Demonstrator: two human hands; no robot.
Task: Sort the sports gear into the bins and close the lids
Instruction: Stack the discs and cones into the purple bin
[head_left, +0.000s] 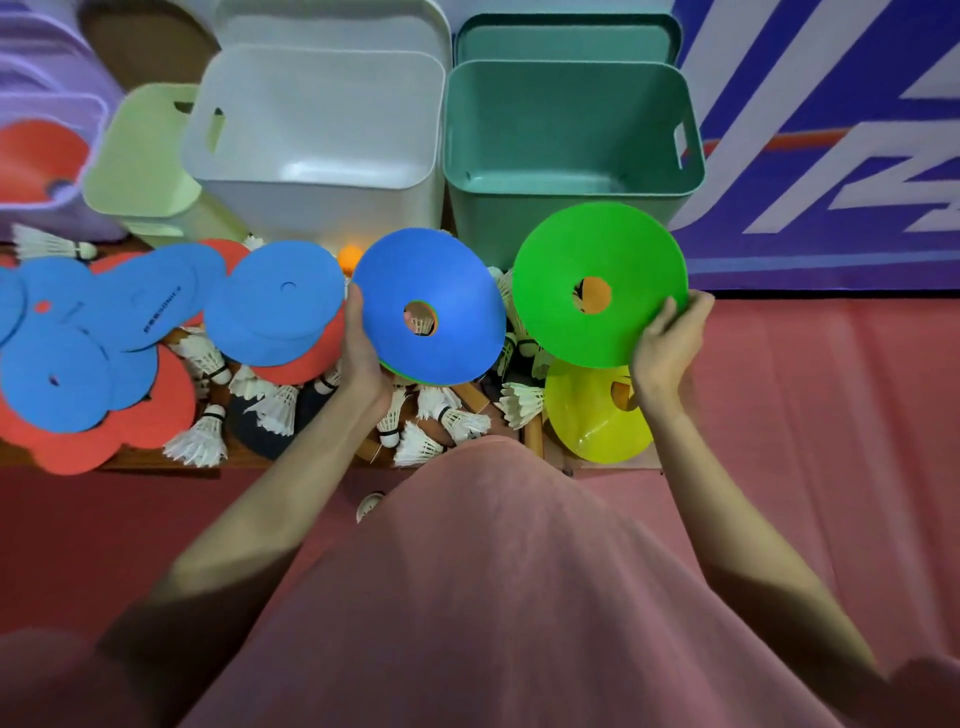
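Green cone (600, 283): gripped at its right rim by the right hand (667, 340), tilted, just near of the open teal bin (571, 156).
Blue cone (428, 306): left hand (363, 345) clasps its left edge.
Nearer hand: right, bin straight ahead.
White bin (317, 140): left, open.

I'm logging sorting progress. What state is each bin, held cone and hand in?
White bin: open, empty.
Teal bin: open, empty.
Blue cone: held in left hand.
Green cone: held in right hand.
Yellow cone: lying unsorted.
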